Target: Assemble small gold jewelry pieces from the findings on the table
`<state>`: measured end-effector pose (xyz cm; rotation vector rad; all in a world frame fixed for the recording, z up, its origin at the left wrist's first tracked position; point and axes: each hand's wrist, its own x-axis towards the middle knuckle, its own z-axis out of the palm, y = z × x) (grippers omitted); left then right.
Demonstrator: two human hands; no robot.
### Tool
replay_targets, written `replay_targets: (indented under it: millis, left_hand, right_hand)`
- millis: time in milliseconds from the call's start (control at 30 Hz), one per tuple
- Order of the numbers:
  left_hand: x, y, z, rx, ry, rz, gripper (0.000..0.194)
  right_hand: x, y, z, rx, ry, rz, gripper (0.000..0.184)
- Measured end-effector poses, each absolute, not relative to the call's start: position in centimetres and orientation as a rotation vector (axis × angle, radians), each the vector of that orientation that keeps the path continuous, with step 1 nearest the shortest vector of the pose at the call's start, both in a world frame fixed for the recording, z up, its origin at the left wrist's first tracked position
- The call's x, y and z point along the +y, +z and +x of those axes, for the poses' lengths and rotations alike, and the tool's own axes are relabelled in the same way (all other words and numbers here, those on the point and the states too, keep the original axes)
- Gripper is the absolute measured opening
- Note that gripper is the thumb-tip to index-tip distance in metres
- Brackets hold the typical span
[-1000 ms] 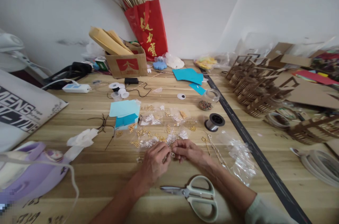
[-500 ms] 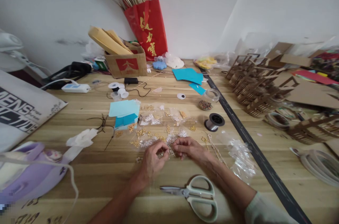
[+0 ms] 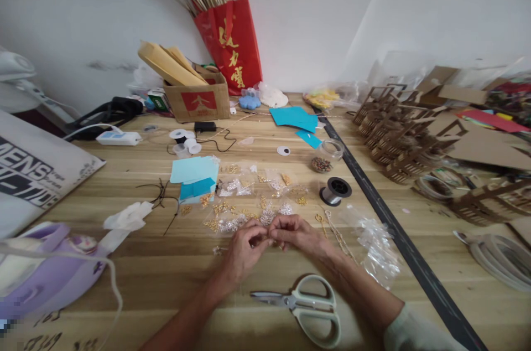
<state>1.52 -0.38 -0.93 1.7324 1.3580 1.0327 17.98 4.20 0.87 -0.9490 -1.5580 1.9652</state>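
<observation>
My left hand and my right hand meet fingertip to fingertip low over the wooden table. Both are closed in a pinch on a tiny metal piece that is too small to name. Just beyond the fingers lie several small clear bags of gold and silver findings. A thin gold chain lies to the right of my right hand. Pale green scissors rest shut on the table between my forearms.
A spool of silver wire and a jar of beads stand behind the bags. Blue paper, a crumpled clear bag, a cardboard box and a red bag lie around. Wooden lattice parts fill the right side.
My hands have drawn closer together, so the fingertips now touch. Nothing else on the table has moved.
</observation>
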Motion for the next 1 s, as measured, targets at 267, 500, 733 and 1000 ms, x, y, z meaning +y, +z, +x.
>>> replay_targets:
  millis: [267,500,733,1000]
  left_hand:
    - [-0.4,-0.4,1.8,1.259,1.043,1.366,0.008]
    - [-0.2,-1.3,1.6,1.284,1.045,1.244,0.007]
    - [-0.5,-1.1,1.9,1.336,1.061,1.431,0.007]
    - [-1.2,-1.6,1.8,1.363,1.162,2.092,0.016]
  right_hand:
    - [3.9,1.1,17.8,-1.622,1.802,-0.938,0.031]
    - [3.5,1.1,17.8,-1.913,1.427,-0.975,0.024]
    - [3.3,1.7,18.1,-2.155,1.171,-0.902,0.018]
    - [3.0,-0.2,17.5,-1.974,1.293,-0.961,0.019]
